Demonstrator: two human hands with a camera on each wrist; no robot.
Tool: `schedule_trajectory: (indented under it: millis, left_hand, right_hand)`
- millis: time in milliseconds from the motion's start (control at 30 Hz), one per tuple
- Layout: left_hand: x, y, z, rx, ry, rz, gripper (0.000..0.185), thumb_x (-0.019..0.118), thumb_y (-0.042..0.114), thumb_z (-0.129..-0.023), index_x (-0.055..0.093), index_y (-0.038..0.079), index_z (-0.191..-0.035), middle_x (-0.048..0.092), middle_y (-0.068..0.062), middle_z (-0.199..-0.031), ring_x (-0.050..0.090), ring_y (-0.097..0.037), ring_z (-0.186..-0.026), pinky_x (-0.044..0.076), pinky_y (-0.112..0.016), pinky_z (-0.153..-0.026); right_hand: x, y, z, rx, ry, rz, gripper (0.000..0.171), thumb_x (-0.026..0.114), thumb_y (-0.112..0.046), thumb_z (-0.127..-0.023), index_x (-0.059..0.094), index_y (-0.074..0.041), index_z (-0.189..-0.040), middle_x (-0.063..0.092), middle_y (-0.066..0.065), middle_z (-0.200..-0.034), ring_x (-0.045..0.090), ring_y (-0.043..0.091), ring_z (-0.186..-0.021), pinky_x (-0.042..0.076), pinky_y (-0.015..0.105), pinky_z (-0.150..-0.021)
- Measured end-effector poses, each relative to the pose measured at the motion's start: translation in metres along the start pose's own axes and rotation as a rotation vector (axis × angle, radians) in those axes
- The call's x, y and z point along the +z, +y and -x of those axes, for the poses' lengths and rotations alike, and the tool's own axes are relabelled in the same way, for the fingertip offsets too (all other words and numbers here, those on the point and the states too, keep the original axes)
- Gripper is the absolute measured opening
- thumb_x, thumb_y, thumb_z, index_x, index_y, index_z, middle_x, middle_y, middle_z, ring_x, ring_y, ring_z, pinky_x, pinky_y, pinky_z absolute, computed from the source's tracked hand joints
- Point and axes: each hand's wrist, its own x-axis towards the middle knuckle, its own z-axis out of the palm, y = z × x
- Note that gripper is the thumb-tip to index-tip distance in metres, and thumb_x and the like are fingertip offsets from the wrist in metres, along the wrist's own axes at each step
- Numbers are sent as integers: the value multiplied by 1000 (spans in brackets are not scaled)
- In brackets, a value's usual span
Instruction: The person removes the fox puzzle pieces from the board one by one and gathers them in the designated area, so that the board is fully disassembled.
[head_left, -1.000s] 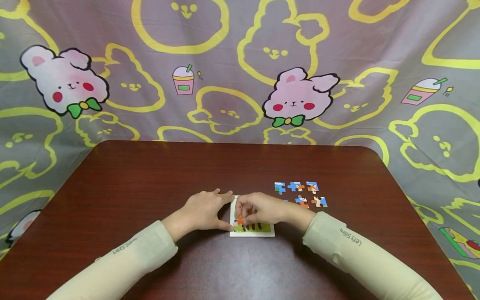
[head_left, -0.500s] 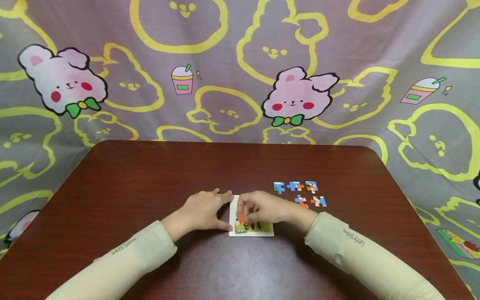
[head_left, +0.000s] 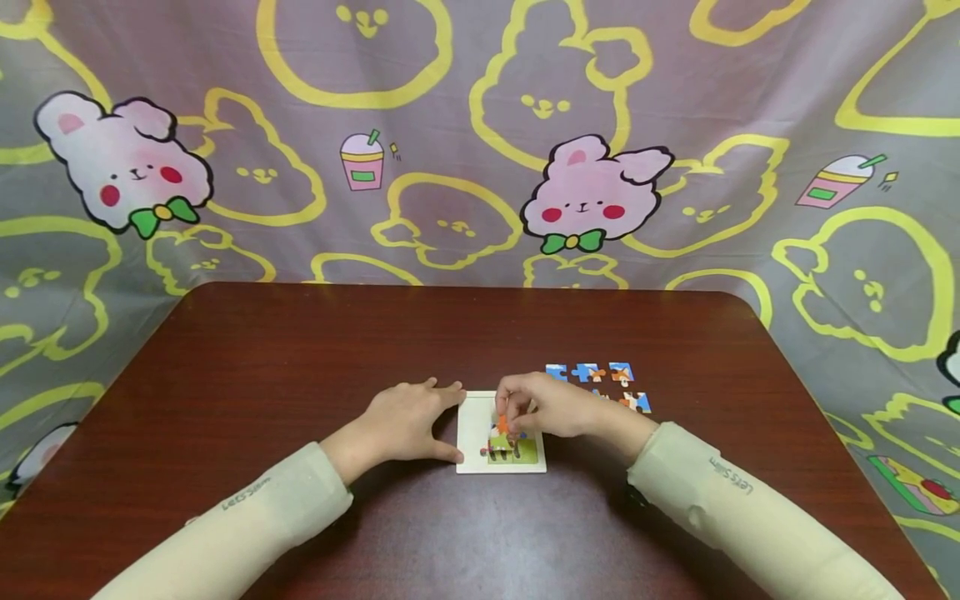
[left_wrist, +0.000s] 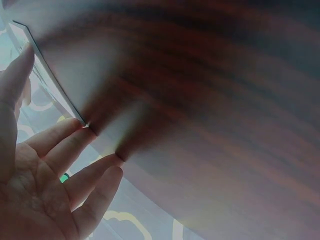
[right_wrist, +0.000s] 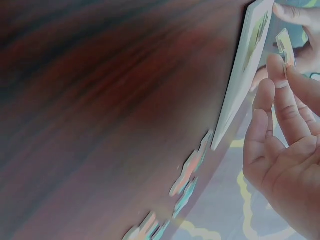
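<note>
Change shows mostly at the right hand (head_left: 551, 406): a second ago it lay low over the left half of the white puzzle board (head_left: 474, 421) with an orange puzzle piece (head_left: 502, 425) near the board's 8 o'clock corner; now it sits further toward 2 o'clock, and the piece, pinched between thumb and fingertips, hangs over the middle of the board, just above the green strip of pieces already laid (head_left: 512, 450) along the board's 5 o'clock edge. More bare white board shows on the left than before. The left hand (head_left: 405, 421) has not moved: fingers straight and spread flat on the dark wooden table (head_left: 300, 358), thumb and forefinger touching the board's 9 o'clock edge, holding nothing.

In the right wrist view the piece (right_wrist: 285, 46) stands on edge between the fingertips (right_wrist: 276, 70), close to the board's face (right_wrist: 243, 75).

Loose puzzle pieces (head_left: 592, 372) lie in two short rows at 2 o'clock of the board; the right hand and wrist cover part of the nearer row. A rabbit-print cloth (head_left: 592, 192) hangs behind the table.
</note>
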Motion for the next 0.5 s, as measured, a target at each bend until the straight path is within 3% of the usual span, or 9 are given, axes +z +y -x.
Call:
schedule_trajectory:
  millis: [500]
  left_hand:
    - [1, 0, 0, 2, 6, -25, 83, 68, 67, -66, 49, 26, -135, 44, 4, -142, 43, -29, -129, 43, -50, -92]
  right_hand:
    - [-20, 12, 23, 16, 90, 58, 16, 66, -4, -84, 55, -9, -94, 68, 1, -75, 62, 16, -73, 47, 28, -76]
